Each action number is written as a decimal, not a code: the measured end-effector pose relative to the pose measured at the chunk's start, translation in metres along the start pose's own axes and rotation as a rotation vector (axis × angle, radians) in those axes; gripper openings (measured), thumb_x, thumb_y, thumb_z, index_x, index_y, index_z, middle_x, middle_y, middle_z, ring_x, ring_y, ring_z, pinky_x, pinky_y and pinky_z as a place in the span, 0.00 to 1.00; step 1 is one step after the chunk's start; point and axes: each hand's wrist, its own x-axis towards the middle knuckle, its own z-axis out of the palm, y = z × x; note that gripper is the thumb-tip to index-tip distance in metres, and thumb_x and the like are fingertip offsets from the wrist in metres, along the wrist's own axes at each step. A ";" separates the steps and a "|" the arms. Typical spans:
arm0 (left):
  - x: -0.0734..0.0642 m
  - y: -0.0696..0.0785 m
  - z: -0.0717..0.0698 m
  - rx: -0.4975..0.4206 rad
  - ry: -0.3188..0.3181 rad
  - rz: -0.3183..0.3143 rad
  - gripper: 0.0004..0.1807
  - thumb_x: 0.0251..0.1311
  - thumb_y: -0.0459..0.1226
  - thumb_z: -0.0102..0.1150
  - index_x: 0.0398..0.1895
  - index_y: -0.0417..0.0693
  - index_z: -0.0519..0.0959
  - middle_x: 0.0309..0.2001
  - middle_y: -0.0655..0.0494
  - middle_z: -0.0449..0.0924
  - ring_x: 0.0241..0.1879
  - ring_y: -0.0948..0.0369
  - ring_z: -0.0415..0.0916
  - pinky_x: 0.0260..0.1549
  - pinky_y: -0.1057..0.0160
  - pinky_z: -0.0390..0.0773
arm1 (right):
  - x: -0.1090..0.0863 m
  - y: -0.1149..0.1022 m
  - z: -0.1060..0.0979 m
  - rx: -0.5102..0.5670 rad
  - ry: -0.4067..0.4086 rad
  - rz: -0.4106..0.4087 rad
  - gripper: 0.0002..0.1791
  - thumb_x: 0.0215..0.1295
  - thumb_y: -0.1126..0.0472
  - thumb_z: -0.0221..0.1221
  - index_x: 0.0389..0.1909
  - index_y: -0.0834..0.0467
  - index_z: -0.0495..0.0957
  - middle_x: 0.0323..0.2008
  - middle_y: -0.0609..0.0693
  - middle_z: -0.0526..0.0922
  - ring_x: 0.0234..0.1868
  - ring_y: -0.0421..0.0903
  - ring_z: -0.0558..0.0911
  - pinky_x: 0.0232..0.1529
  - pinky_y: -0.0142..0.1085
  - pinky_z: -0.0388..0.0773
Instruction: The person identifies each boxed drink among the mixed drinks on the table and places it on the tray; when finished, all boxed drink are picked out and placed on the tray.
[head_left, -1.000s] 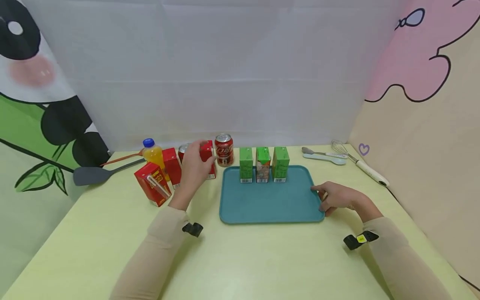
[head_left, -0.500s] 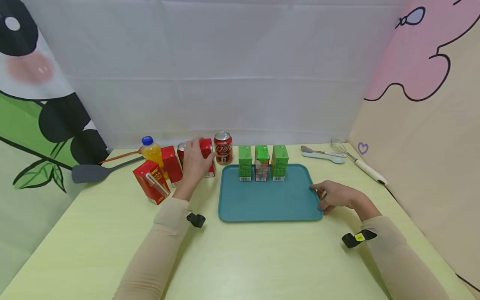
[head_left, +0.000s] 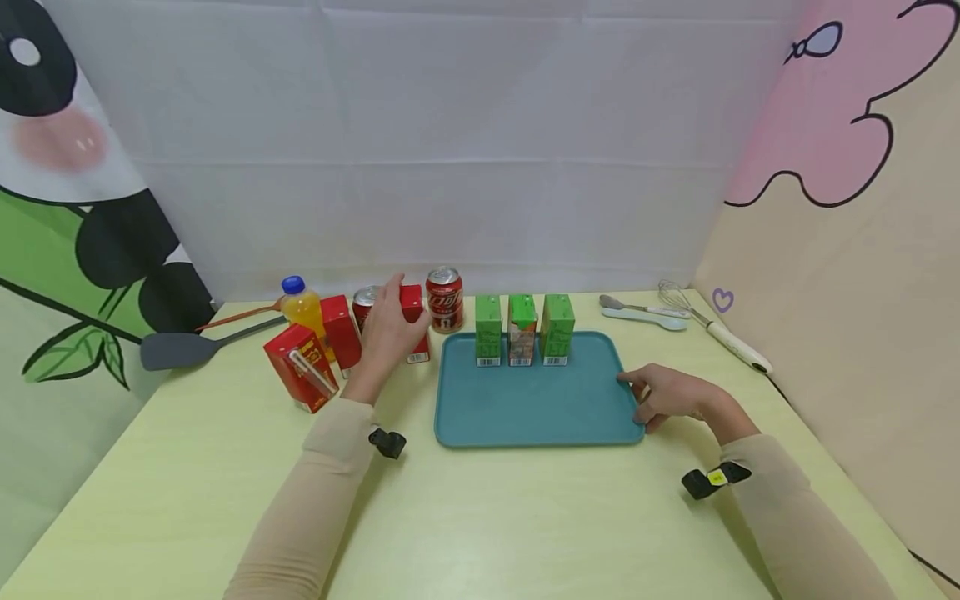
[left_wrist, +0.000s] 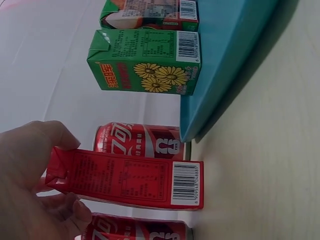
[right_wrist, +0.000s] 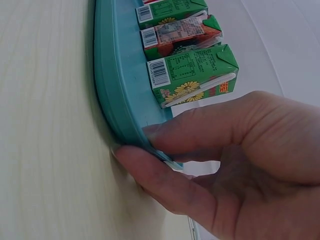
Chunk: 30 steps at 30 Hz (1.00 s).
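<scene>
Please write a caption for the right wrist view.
Right hand pinching the rim of a teal rectangular tray with three green-topped drink cartons.

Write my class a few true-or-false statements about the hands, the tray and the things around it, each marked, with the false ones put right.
1. The right hand pinches the edge of the tray. True.
2. The left hand also grips the tray. False: its fingers are about the top of a red carton.
3. Three cartons stand upright on the tray. True.
4. The bottle of orange drink has no cap. False: it has a blue cap.
5. In the head view, the whisk lies left of the tray. False: it lies to the right.
</scene>
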 end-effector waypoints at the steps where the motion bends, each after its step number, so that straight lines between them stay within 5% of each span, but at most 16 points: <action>1: 0.000 0.001 -0.001 -0.006 -0.010 -0.001 0.40 0.63 0.42 0.60 0.76 0.45 0.55 0.71 0.41 0.61 0.61 0.44 0.67 0.57 0.41 0.75 | 0.000 0.000 0.000 -0.001 0.001 -0.001 0.46 0.52 0.77 0.63 0.73 0.74 0.54 0.46 0.63 0.67 0.38 0.51 0.78 0.39 0.44 0.85; 10: -0.004 0.004 -0.017 0.034 -0.075 -0.013 0.38 0.60 0.45 0.68 0.69 0.41 0.64 0.62 0.40 0.70 0.59 0.45 0.67 0.50 0.44 0.80 | 0.001 -0.001 0.000 -0.010 0.003 -0.004 0.46 0.52 0.77 0.63 0.73 0.75 0.54 0.44 0.63 0.66 0.37 0.51 0.77 0.38 0.44 0.85; 13: -0.003 0.002 -0.019 -0.035 -0.125 -0.031 0.38 0.60 0.43 0.70 0.69 0.41 0.63 0.62 0.40 0.67 0.60 0.45 0.66 0.51 0.44 0.80 | 0.001 -0.001 0.001 -0.007 0.003 0.001 0.46 0.52 0.77 0.63 0.73 0.75 0.54 0.44 0.63 0.66 0.38 0.51 0.77 0.38 0.44 0.85; 19: -0.002 -0.003 -0.018 -0.266 -0.231 -0.148 0.43 0.60 0.34 0.69 0.74 0.43 0.55 0.68 0.41 0.62 0.66 0.42 0.63 0.58 0.44 0.75 | 0.000 -0.001 0.001 -0.014 0.004 -0.003 0.46 0.52 0.77 0.63 0.73 0.75 0.54 0.45 0.63 0.67 0.38 0.51 0.78 0.39 0.44 0.85; 24: -0.003 -0.009 -0.015 -0.302 -0.323 -0.259 0.47 0.59 0.31 0.68 0.76 0.40 0.50 0.70 0.38 0.62 0.68 0.41 0.61 0.64 0.43 0.69 | 0.000 -0.002 0.001 -0.028 0.009 -0.008 0.46 0.52 0.77 0.63 0.73 0.75 0.54 0.46 0.63 0.68 0.39 0.51 0.77 0.38 0.44 0.85; 30: -0.007 -0.023 -0.011 -0.363 -0.404 -0.328 0.44 0.60 0.31 0.68 0.76 0.42 0.53 0.70 0.39 0.62 0.67 0.43 0.64 0.56 0.46 0.77 | 0.000 -0.001 0.001 -0.033 0.008 -0.013 0.46 0.51 0.77 0.63 0.73 0.75 0.54 0.45 0.63 0.68 0.38 0.51 0.77 0.38 0.44 0.85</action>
